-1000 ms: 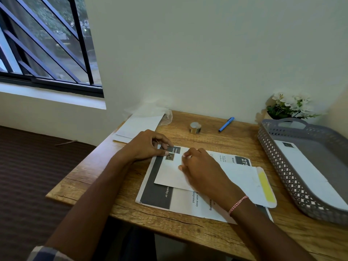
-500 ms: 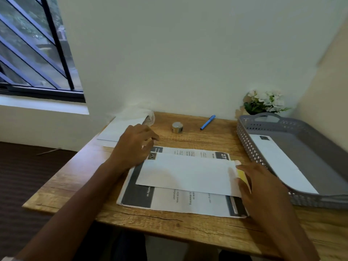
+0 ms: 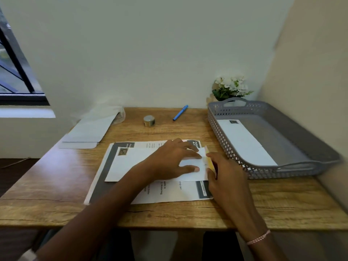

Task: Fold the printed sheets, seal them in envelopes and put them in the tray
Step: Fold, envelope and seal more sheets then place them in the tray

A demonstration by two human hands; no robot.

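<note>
Two bare hands work a white envelope (image 3: 145, 164) lying on printed sheets (image 3: 169, 193) on a wooden desk (image 3: 56, 185) — the left hand (image 3: 169, 161) pressed flat on it, fingers spread, the right hand (image 3: 224, 178) pinching its yellow-striped flap (image 3: 209, 161). Just beside them, a grey tray (image 3: 310, 147) holds one sealed envelope (image 3: 243, 142).

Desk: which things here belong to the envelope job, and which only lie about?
Job: envelope under left hand; its yellow-strip flap at right hand; printed sheets; grey tray; spare envelopes.

Lying about: blue pen; tape roll; flowers.
</note>
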